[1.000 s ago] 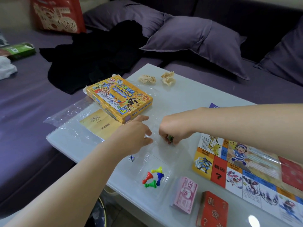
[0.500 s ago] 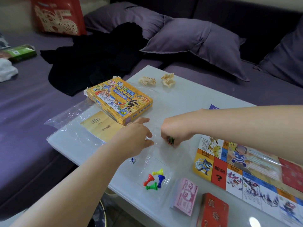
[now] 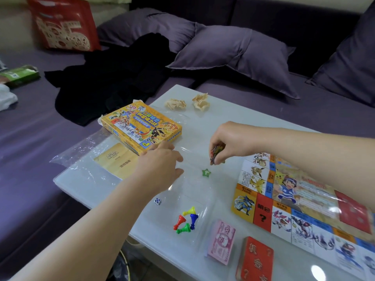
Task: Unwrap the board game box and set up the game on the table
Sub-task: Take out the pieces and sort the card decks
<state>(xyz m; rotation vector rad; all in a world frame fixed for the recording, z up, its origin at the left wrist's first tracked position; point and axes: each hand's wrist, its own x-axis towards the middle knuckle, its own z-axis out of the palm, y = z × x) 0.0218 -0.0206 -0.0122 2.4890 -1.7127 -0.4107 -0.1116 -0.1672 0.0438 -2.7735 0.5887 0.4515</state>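
On the sofa at far left lie a green packet (image 3: 20,75) and, beyond it, a red bag (image 3: 63,25); a black garment (image 3: 113,78) is spread beside them. A sheet of clear wrap (image 3: 81,151) overhangs the left corner of the white surface (image 3: 233,116), with a yellow instruction sheet (image 3: 117,161) under it. The board game box (image 3: 140,128) rests unwrapped on the surface, touching that sheet's far edge.

The left hand (image 3: 160,169) lies palm down just in front of the box, fingers loosely spread over the far end of a clear plastic tray (image 3: 200,201), gripping nothing that shows. A white die (image 3: 157,201) sits just left of the tray, and four pawns (image 3: 185,219), red, yellow, blue and green, lie tipped together in its near compartment.

Two crumpled paper balls (image 3: 175,104) sit near the far edge. A green star token (image 3: 206,172) lies alone between the hands. The right hand (image 3: 229,140) is raised above it, fingertips pinching a small stack of coloured tokens (image 3: 217,155).

Near the front edge a pink play money stack (image 3: 222,242) lies beside a red card deck (image 3: 255,260). The game board (image 3: 304,209) is unfolded flat at right, under the right forearm.
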